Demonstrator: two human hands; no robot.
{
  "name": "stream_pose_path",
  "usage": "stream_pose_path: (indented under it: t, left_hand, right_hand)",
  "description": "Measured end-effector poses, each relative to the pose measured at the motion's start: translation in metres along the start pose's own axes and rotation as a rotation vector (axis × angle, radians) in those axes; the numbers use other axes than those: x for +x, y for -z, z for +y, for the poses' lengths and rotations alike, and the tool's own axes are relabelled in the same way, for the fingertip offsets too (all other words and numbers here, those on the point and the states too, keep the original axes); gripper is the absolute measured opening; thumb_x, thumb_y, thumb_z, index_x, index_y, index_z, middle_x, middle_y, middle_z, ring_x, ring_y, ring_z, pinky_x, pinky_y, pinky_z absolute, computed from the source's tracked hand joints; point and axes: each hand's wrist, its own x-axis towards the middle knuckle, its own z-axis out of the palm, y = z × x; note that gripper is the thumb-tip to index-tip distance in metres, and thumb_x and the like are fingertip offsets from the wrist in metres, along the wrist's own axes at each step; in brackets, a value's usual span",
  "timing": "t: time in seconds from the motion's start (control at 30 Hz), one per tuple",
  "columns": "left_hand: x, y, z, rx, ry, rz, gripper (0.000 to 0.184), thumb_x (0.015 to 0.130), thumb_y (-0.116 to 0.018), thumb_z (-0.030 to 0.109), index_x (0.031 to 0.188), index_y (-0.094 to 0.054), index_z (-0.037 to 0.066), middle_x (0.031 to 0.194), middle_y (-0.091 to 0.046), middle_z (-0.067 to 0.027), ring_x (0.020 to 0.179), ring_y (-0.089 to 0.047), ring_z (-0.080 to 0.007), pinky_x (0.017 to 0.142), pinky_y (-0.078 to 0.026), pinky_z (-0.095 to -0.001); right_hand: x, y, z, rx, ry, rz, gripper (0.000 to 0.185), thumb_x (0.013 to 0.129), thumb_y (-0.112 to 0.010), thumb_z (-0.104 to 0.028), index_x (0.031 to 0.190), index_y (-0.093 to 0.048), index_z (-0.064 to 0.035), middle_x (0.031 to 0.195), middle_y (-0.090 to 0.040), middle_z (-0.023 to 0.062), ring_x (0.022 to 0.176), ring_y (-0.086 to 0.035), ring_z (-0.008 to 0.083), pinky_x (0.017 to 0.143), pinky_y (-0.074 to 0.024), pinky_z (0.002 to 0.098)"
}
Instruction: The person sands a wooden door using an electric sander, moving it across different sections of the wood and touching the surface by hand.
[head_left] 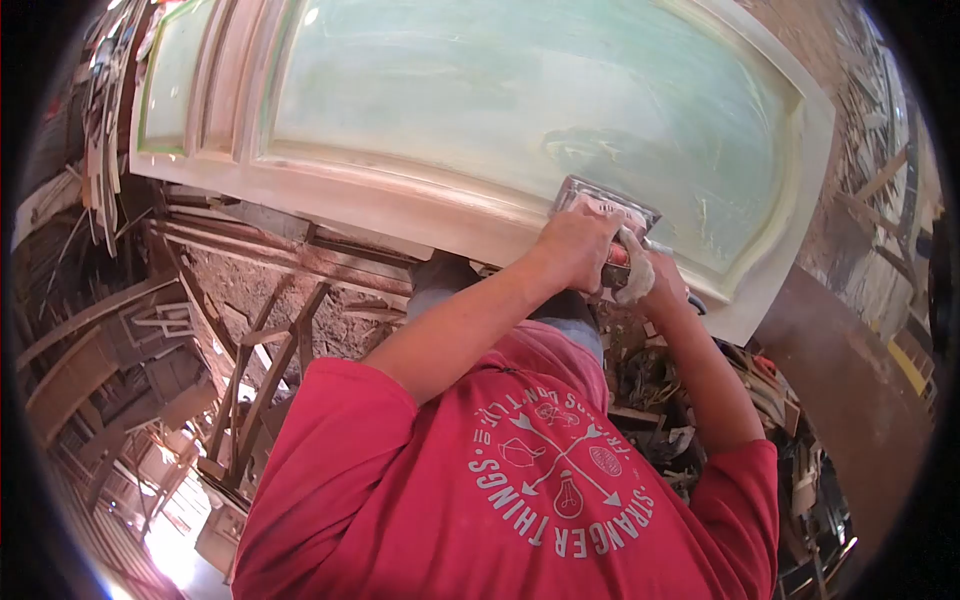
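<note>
A palm-sized power sander with a flat rectangular base rests on the lower frame moulding of a panelled wooden door, near its right end. My left hand is closed over the top of the sander. My right hand is closed at its rear, beside a whitish cloth-like piece that covers part of the tool. The right fingers are partly hidden. Pale greenish, dusty film covers the door's large recessed panel. A dark cord shows by my right wrist.
Wooden supports stand below the door. Stacked timber offcuts lie at the left, with curved wooden pieces below them. More scrap wood lies at the far right. A brown board lies near the door's lower right corner.
</note>
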Motion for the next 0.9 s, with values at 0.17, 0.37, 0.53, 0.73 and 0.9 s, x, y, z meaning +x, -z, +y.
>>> stream_pose_path:
  t: [0.17,0.37,0.53,0.73,0.9]
  left_hand:
    - [-0.011,0.010,0.001,0.043,-0.018,0.051,0.115,0.058,-0.094,0.031,0.159,-0.048,0.003,0.112,-0.078,-0.0213,0.105,-0.076,-0.0384,0.091,-0.062,-0.0458]
    - [-0.025,0.036,0.029,0.082,0.019,0.031,0.114,0.060,-0.091,0.028,0.162,-0.045,0.007,0.112,-0.078,-0.0236,0.100,-0.077,-0.0406,0.088,-0.062,-0.0474]
    - [-0.042,0.058,0.041,0.112,0.045,0.035,0.113,0.062,-0.089,0.025,0.163,-0.043,0.008,0.107,-0.078,-0.0228,0.097,-0.077,-0.0405,0.085,-0.062,-0.0482]
    - [-0.055,0.079,0.074,0.129,0.068,0.046,0.115,0.060,-0.092,0.030,0.162,-0.044,0.010,0.104,-0.078,-0.0225,0.094,-0.077,-0.0410,0.083,-0.062,-0.0490]
    - [-0.078,0.109,0.093,0.165,0.070,0.099,0.118,0.059,-0.095,0.036,0.162,-0.044,0.011,0.103,-0.078,-0.0224,0.093,-0.077,-0.0423,0.083,-0.062,-0.0497]
  right_hand:
    - [-0.002,0.014,-0.019,-0.033,0.007,-0.002,0.101,0.077,-0.088,-0.039,0.163,-0.043,-0.0128,0.109,-0.079,0.0242,0.100,-0.075,0.0464,0.090,-0.0607,0.0524]
    - [-0.021,0.032,-0.025,-0.085,0.085,0.059,0.097,0.078,-0.082,-0.027,0.164,-0.041,-0.0118,0.101,-0.079,0.0231,0.093,-0.076,0.0462,0.084,-0.0613,0.0528]
    - [-0.031,0.044,-0.036,-0.111,0.158,0.078,0.101,0.078,-0.082,-0.033,0.166,-0.040,-0.0083,0.098,-0.079,0.0227,0.090,-0.077,0.0431,0.082,-0.0612,0.0505]
    - [-0.058,0.076,-0.048,-0.119,0.111,0.016,0.105,0.078,-0.084,-0.036,0.167,-0.038,-0.0056,0.094,-0.078,0.0227,0.088,-0.077,0.0412,0.081,-0.0611,0.0501]
    - [-0.078,0.108,-0.074,-0.072,0.183,0.034,0.105,0.077,-0.085,-0.039,0.164,-0.040,-0.0028,0.095,-0.077,0.0226,0.087,-0.076,0.0415,0.080,-0.0610,0.0502]
